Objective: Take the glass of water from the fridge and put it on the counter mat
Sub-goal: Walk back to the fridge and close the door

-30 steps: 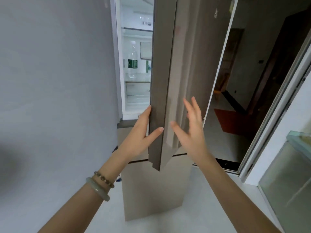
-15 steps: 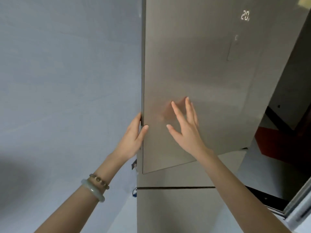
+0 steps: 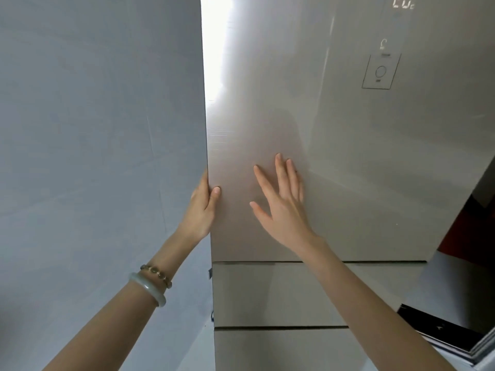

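The beige upper fridge door [image 3: 348, 156] fills the view and lies flush with the fridge front. My left hand [image 3: 201, 210] grips its left edge, with the thumb on the front face and the fingers hidden behind the edge. My right hand [image 3: 281, 210] rests flat on the door front with its fingers spread. No glass of water or counter mat is in view, and the fridge interior is hidden.
A grey wall [image 3: 93, 129] stands close on the left of the fridge. Two drawer fronts [image 3: 267, 293] sit below the upper door. The door carries a lit display [image 3: 403, 2] and a control panel [image 3: 380, 72]. A dark door threshold [image 3: 442, 333] lies at lower right.
The fridge door has swung from wide open to flush with the fridge front, hiding the shelves and the bottle. Both hands followed it, and the view moved closer.
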Action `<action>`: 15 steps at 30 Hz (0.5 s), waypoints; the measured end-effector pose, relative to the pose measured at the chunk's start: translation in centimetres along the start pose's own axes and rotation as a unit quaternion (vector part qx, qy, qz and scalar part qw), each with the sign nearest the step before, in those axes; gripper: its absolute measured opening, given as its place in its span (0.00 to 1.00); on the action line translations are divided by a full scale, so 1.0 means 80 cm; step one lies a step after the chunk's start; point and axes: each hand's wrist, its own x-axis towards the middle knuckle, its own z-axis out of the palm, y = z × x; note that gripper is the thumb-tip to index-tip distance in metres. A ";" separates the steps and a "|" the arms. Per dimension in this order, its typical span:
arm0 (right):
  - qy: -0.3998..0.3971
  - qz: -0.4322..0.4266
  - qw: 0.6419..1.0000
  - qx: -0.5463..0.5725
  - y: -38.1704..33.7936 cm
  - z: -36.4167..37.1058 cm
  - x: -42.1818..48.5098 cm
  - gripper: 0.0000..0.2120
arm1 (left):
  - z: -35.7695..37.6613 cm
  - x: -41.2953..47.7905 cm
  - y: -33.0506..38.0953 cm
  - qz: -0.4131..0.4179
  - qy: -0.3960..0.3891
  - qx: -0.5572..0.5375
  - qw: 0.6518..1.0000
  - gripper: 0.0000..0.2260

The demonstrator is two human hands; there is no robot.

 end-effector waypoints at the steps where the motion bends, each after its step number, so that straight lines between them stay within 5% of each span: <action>1: 0.004 -0.001 1.000 -0.010 0.002 0.005 0.002 0.31 | 0.002 0.004 -0.004 0.002 0.004 0.002 1.000 0.20; 15: 0.027 -0.007 0.998 -0.048 0.011 0.019 0.003 0.34 | 0.010 0.008 -0.016 -0.014 0.017 0.025 0.999 0.21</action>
